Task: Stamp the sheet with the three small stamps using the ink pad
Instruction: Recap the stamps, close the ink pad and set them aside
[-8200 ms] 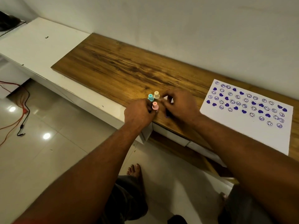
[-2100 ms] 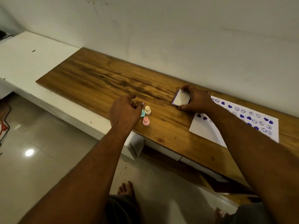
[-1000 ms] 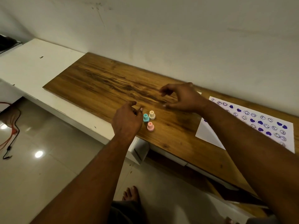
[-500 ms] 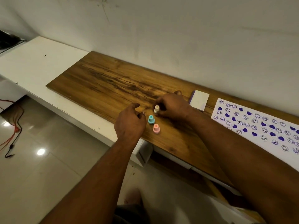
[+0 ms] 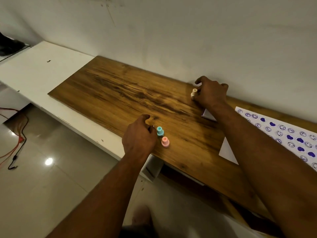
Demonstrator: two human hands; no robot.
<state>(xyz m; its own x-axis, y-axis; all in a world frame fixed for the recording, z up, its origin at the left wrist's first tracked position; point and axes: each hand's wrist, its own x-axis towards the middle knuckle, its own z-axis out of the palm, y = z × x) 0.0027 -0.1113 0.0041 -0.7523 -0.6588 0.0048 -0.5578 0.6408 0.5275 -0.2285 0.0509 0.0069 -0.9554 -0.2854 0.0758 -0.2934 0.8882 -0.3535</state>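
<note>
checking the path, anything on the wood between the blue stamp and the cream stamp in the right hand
Nothing: in the head view only bare wooden board lies between the blue stamp and the cream stamp held by the right hand.

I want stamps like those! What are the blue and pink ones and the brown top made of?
The blue stamp and pink stamp look like smooth matte plastic: even pastel colour, moulded shape. The brown top shows streaky grain with a slight sheen, so wood or wood-look laminate.
</note>
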